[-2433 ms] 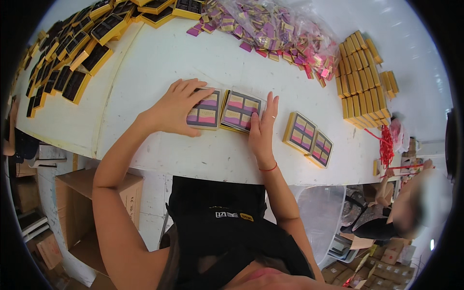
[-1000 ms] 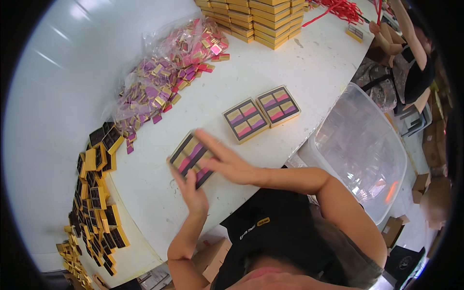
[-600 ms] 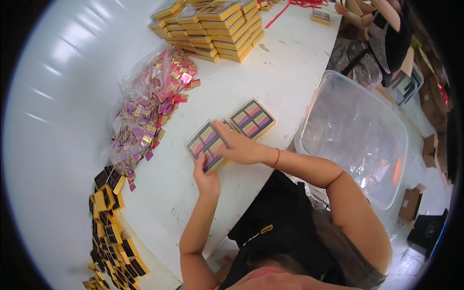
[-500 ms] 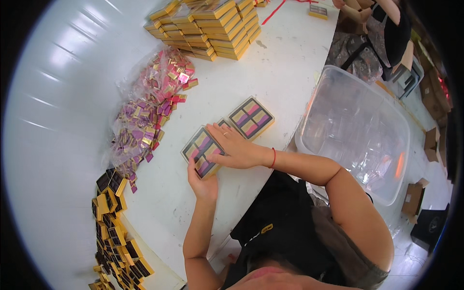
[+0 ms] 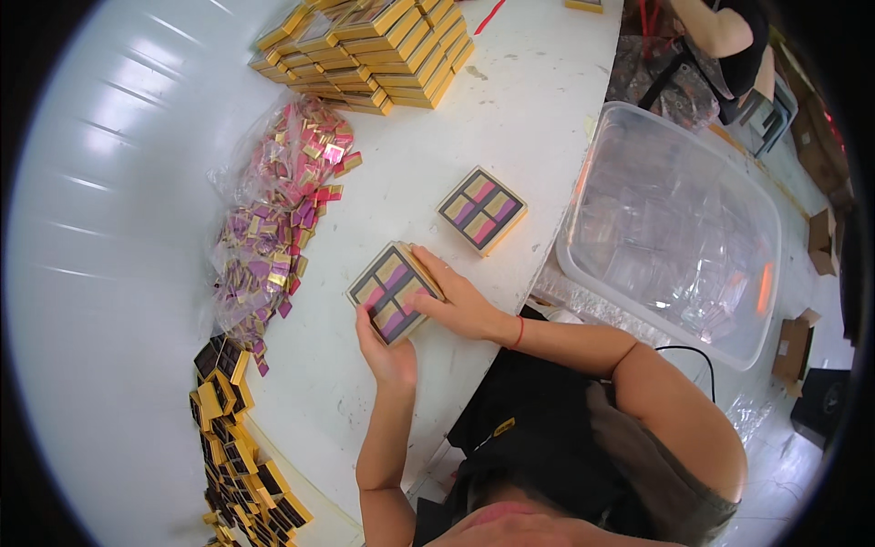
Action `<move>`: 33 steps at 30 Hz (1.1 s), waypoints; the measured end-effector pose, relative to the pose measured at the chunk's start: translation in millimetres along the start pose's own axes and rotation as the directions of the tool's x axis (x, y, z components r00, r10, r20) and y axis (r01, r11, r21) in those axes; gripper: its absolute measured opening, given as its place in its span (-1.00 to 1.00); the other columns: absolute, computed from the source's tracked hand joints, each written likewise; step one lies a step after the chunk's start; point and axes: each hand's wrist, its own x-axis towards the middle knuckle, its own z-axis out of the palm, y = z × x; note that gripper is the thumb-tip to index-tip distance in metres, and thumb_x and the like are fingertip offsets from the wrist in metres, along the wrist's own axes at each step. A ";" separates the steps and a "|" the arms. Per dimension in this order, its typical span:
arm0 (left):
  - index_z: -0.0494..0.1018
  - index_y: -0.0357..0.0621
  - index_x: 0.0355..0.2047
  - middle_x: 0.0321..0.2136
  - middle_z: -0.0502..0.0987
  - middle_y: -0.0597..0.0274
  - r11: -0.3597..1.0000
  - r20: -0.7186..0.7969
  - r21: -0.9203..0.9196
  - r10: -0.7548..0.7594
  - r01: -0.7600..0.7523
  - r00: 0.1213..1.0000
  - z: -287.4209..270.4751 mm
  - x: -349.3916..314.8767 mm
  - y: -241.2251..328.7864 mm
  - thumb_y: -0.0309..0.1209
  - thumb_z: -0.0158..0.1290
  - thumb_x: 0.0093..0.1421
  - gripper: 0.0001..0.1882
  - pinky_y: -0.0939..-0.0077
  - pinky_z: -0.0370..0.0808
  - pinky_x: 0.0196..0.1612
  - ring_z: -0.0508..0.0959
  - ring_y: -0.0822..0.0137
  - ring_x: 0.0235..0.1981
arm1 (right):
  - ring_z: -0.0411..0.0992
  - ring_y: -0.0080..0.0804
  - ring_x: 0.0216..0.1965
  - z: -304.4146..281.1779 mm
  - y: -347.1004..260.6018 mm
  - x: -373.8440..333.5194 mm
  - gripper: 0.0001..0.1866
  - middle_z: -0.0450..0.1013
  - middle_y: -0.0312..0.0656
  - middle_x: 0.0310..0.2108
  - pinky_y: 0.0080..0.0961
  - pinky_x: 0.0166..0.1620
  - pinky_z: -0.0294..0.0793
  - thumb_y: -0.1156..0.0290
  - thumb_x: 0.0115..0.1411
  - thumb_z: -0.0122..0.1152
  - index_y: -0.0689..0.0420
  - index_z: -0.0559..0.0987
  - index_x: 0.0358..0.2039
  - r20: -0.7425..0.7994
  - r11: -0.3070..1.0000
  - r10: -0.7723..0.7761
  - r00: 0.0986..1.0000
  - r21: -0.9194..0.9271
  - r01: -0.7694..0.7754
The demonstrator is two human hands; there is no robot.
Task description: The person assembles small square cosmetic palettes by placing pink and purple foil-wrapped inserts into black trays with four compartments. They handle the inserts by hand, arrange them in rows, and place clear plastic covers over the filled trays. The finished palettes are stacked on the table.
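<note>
A square box (image 5: 392,284) with a clear top and a dark frame lies between my two hands, four-part inside with pink, purple and gold pieces. My left hand (image 5: 386,354) holds its near left edge, thumb along the side. Fingers of my right hand (image 5: 463,303) run along the far right edge, and its thumb presses on the top. Farther right, apart from both hands, a similar filled box (image 5: 483,211) rests on the white table. The underside of the held box is hidden.
Yellow-edged boxes (image 5: 392,55) are stacked at the back. Pink and purple small wrapped pieces (image 5: 264,237) spill from clear bags on the left, above a heap of dark-and-gold trays (image 5: 239,456). A clear plastic tub (image 5: 674,237) stands right of the table. Another person's arm (image 5: 715,27) shows beyond.
My right hand has slid off the top toward the held box's right edge. A gap now shows between the held box and the other one. The whole view has shifted slightly.
</note>
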 end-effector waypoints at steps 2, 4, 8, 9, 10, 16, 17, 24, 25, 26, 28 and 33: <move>0.25 -0.20 0.21 0.14 0.38 0.10 0.998 0.073 -0.002 0.060 -0.060 0.996 19.1 -8.5 -7.6 -0.14 -0.31 0.44 -0.51 0.16 0.32 0.22 0.39 0.15 0.17 | 0.08 -0.13 0.38 -14.6 -11.8 -5.1 -0.20 0.09 0.12 0.36 -0.36 0.36 0.05 0.25 0.23 0.20 0.31 0.10 0.36 -0.031 0.997 -0.081 0.996 -0.010 0.081; 0.26 -0.17 0.21 0.12 0.41 0.18 0.997 0.176 -0.025 0.075 -0.071 0.982 63.4 -16.0 -0.6 -0.10 -0.29 0.45 -0.50 0.26 0.27 0.24 0.39 0.27 0.15 | 0.20 -0.14 0.31 -46.1 -43.1 -3.7 -0.21 0.18 0.15 0.30 -0.37 0.32 0.13 0.30 0.18 0.18 0.35 0.12 0.34 -0.060 0.979 -0.176 0.983 -0.118 0.168; 0.25 -0.19 0.23 0.18 0.34 0.15 0.999 0.269 0.050 -0.010 -0.004 0.963 111.6 3.5 -14.4 -0.08 -0.28 0.45 -0.47 0.21 0.25 0.26 0.33 0.25 0.21 | 0.32 -0.07 0.22 -116.4 -53.5 21.7 -0.19 0.27 0.24 0.23 -0.37 0.27 0.21 0.15 0.16 0.15 0.45 0.19 0.27 -0.010 0.999 0.027 1.000 0.023 -0.027; 0.21 -0.13 0.27 0.20 0.31 0.20 0.940 0.310 0.316 0.028 -0.131 0.950 87.9 25.9 -39.9 0.00 -0.29 0.44 -0.43 0.23 0.19 0.29 0.28 0.29 0.25 | 0.34 -0.09 0.19 -126.0 -47.7 27.7 -0.20 0.28 0.23 0.22 -0.39 0.26 0.23 0.14 0.16 0.13 0.46 0.20 0.26 0.018 0.996 0.083 0.996 0.044 -0.084; 0.18 -0.11 0.28 0.21 0.30 0.21 0.951 0.260 0.298 0.003 -0.083 0.966 88.2 26.7 -44.6 0.04 -0.31 0.43 -0.40 0.24 0.17 0.30 0.27 0.29 0.25 | 0.34 -0.11 0.20 -128.6 -40.5 26.9 -0.20 0.29 0.23 0.21 -0.39 0.26 0.23 0.12 0.17 0.13 0.45 0.22 0.26 -0.026 0.998 0.068 0.997 0.000 -0.068; 0.04 -0.03 0.36 0.31 0.16 0.26 0.994 0.369 0.019 -0.104 0.104 0.924 104.9 23.4 -62.4 0.20 -0.35 0.39 -0.28 0.31 -0.05 0.39 0.05 0.38 0.36 | 0.21 -0.18 0.25 -106.3 -9.3 -3.2 -0.23 0.29 0.09 0.17 -0.37 0.31 0.11 0.07 0.28 0.10 0.34 0.15 0.31 -0.399 0.995 -0.056 0.915 0.049 0.082; 0.00 0.00 0.37 0.33 0.10 0.24 0.991 0.372 0.059 -0.131 0.117 0.919 108.7 23.2 -66.8 0.19 -0.33 0.39 -0.27 0.30 -0.04 0.39 0.04 0.35 0.37 | 0.21 -0.20 0.25 -111.5 -11.1 -1.8 -0.24 0.28 0.07 0.16 -0.38 0.31 0.12 0.08 0.30 0.10 0.33 0.14 0.31 -0.411 0.990 -0.027 0.911 0.114 0.081; -0.17 0.02 0.41 0.36 -0.01 0.29 0.992 0.549 0.080 -0.126 0.098 0.826 219.7 115.7 -118.8 0.20 -0.17 0.34 -0.17 0.31 -0.07 0.40 -0.02 0.32 0.39 | 0.31 -0.32 0.10 -206.0 -17.8 65.5 -0.28 0.32 -0.01 0.09 -0.42 0.16 0.29 0.07 0.27 0.17 0.31 0.20 0.23 -0.650 0.955 -0.008 0.760 0.221 0.198; -0.20 0.03 0.42 0.37 -0.03 0.28 0.985 0.575 0.113 -0.174 0.132 0.799 241.4 141.2 -127.5 0.25 -0.17 0.31 -0.11 0.32 -0.08 0.40 -0.04 0.30 0.40 | 0.34 -0.30 0.06 -226.6 -13.5 85.9 -0.27 0.35 0.00 0.06 -0.40 0.12 0.33 0.04 0.22 0.22 0.33 0.25 0.18 -0.704 0.953 -0.011 0.711 0.208 0.221; -0.24 0.03 0.43 0.39 -0.05 0.28 0.976 0.600 0.149 -0.218 0.159 0.770 264.7 165.8 -133.6 0.30 -0.17 0.28 -0.05 0.32 -0.09 0.41 -0.05 0.29 0.41 | 0.37 -0.29 0.02 -250.4 -7.9 108.9 -0.26 0.37 0.00 0.03 -0.39 0.08 0.37 0.01 0.17 0.26 0.35 0.31 0.13 -0.752 0.949 -0.018 0.658 0.194 0.248; -0.25 0.01 0.44 0.39 -0.05 0.27 0.963 0.685 0.185 -0.269 0.195 0.677 316.3 213.4 -145.0 0.35 -0.18 0.25 0.00 0.32 -0.08 0.40 -0.02 0.28 0.40 | 0.41 -0.23 -0.02 -311.2 17.8 158.7 -0.26 0.41 0.05 -0.03 -0.39 0.03 0.41 -0.03 0.04 0.34 0.36 0.40 0.00 -0.845 0.976 -0.001 0.534 0.116 0.184; -0.12 -0.16 0.43 0.38 0.03 0.10 0.954 0.481 0.295 -0.191 0.047 0.856 309.7 279.7 -162.6 0.20 -0.23 0.35 -0.12 0.28 0.05 0.40 0.08 0.24 0.39 | 0.44 0.01 0.00 -354.5 21.3 297.0 -0.14 0.48 0.18 -0.09 -0.20 0.09 0.38 -0.21 -0.07 0.29 0.33 0.44 -0.01 -0.901 0.991 -0.068 0.429 -0.111 -0.077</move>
